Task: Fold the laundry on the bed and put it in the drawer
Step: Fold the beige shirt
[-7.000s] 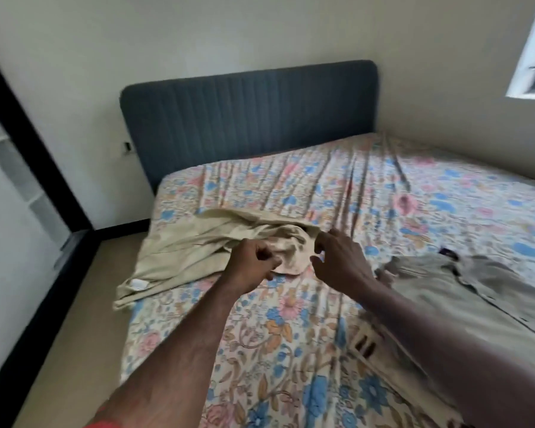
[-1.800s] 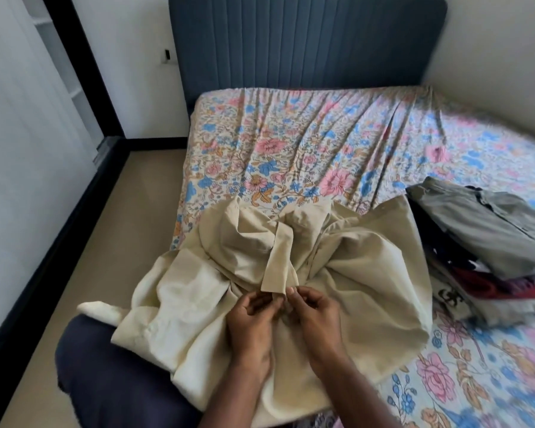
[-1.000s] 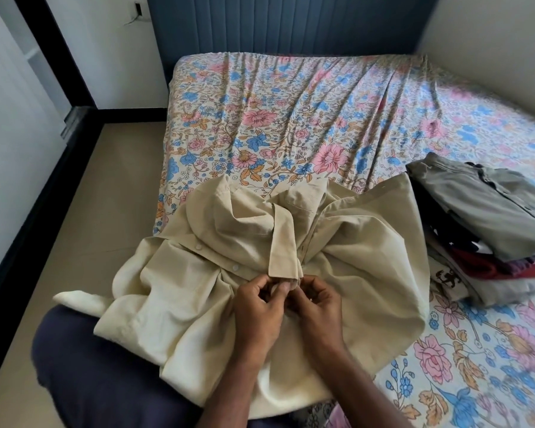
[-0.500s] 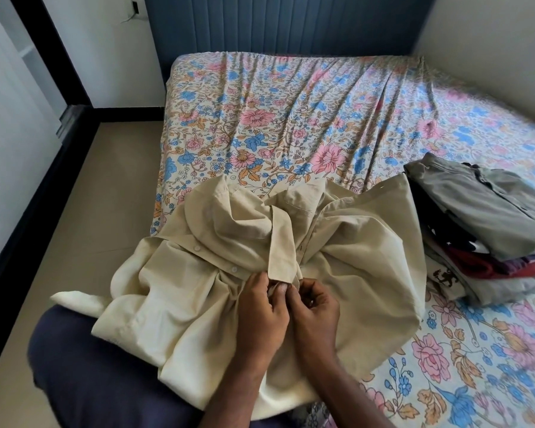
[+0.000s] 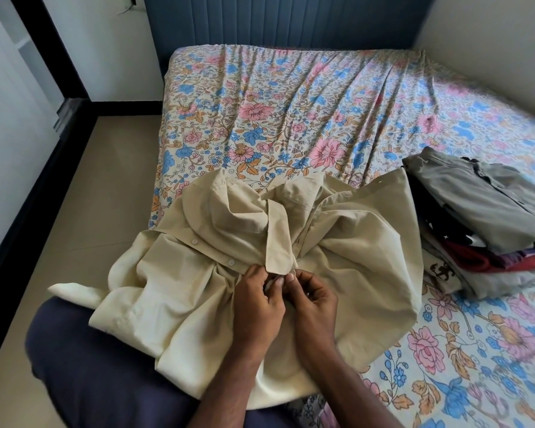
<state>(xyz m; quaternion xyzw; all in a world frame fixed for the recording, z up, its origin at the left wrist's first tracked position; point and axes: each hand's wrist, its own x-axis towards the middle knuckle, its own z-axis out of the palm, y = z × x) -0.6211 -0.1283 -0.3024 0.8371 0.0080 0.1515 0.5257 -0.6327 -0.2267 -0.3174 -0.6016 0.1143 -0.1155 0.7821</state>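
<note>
Navy fabric covered your lap (image 5: 105,375), and across it and the bed's edge lay the cream shirt (image 5: 352,257); your left hand (image 5: 257,307) and right hand (image 5: 314,304) both pinched its button placket, fingertips touching; to the right sat a folded pile (image 5: 482,217) on the floral sheet (image 5: 291,97)

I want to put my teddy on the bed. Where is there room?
The flowery sheet is bare between the headboard and the beige shirt. Nearer, it is crowded: both hands, left and right, work on the shirt, and the clothes pile fills the right side.
</note>
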